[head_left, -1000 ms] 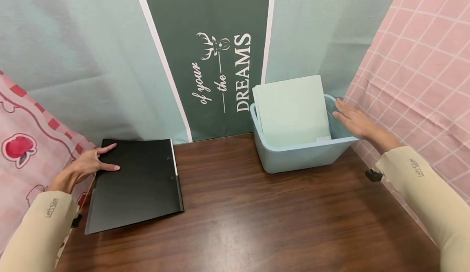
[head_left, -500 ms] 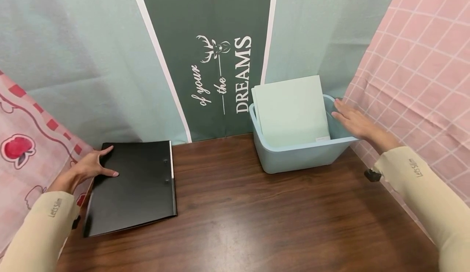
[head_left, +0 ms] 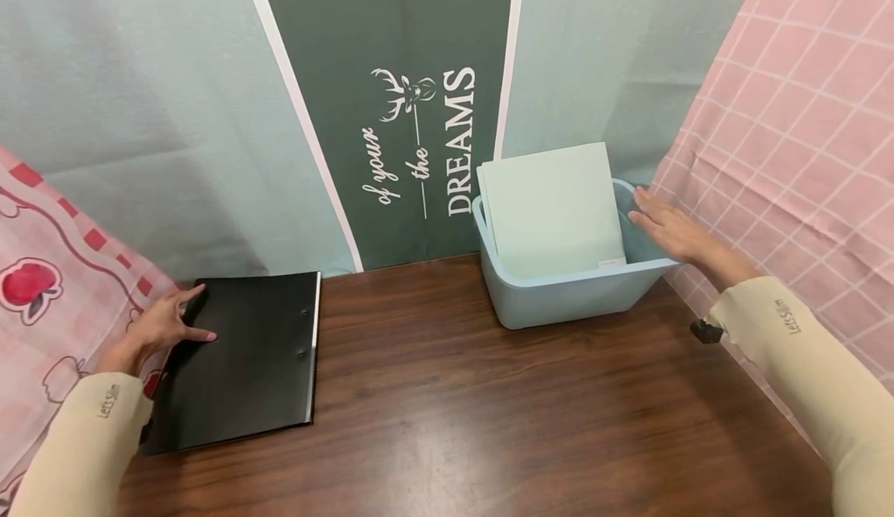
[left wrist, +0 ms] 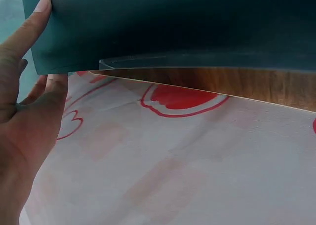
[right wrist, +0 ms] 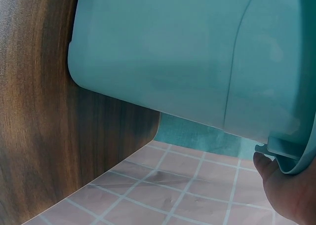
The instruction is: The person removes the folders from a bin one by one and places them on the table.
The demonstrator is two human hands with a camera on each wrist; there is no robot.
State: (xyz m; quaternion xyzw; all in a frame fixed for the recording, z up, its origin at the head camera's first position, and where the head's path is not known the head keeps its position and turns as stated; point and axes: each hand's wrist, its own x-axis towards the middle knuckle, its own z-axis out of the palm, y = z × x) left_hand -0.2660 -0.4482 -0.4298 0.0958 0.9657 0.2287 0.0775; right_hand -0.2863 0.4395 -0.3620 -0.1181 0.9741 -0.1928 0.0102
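A black file folder [head_left: 244, 362] lies on the table at the left in the head view, with two small rivets near its pale right edge. My left hand [head_left: 162, 323] grips its left edge near the far corner. In the left wrist view the thumb [left wrist: 37, 20] rests on the cover and other fingers [left wrist: 55, 82] are at the edge below. At the right, a light blue plastic bin [head_left: 566, 303] holds pale green folders [head_left: 552, 210], leaning upright. My right hand [head_left: 667, 226] holds the bin's right rim; in the right wrist view a fingertip [right wrist: 262, 162] sits under the rim.
A brown wood-grain table [head_left: 419, 393] spreads between folder and bin. Behind stands a grey-green printed cloth [head_left: 391, 20]. Pink cloths flank both sides: a fruit-patterned cloth [head_left: 63, 268] left, close to my left hand, and a checked cloth [head_left: 803, 137] right, beside the bin.
The black folder has slid left and a little nearer to me, with my left hand on its edge. My right hand and the bin have stayed nearly still.
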